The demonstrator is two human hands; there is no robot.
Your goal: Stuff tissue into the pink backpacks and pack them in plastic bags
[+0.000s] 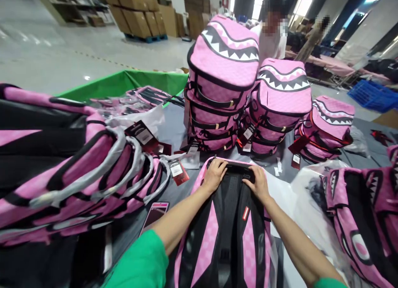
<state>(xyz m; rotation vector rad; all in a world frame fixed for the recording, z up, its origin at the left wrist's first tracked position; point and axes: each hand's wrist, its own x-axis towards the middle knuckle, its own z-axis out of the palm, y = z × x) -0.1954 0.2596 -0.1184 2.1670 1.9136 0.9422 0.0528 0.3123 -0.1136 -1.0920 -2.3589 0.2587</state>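
Backpack [228, 234]: laid back-panel up on the grey table [174, 130], directly before the person. Black padding and black straps are set off by pink chequered strips, and a pink rim is seen at the top end.
Position: the top end is turned away from the person, towards the stacked backpacks [222, 85]. A heap of the same bags in clear wrapping [77, 172] is seen to the left.
Writing on the backpack: a small red tab [245, 213] is sewn to the right strap; its lettering is too small to be read.
Other labels: red-and-white hang tags [178, 170] are scattered on the table. A barcode-like print is shown, but no words can be made out.
Pattern: a toothed shark mouth is printed on the stacked bags.
Left hand [214, 175]: placed on the top left corner, fingers curled down over the pink rim.
Right hand [258, 183]: placed just beside it on the top right, fingers bent over the black carry handle [238, 168].
Grip: both hands are closed onto the top edge, slightly apart from each other.
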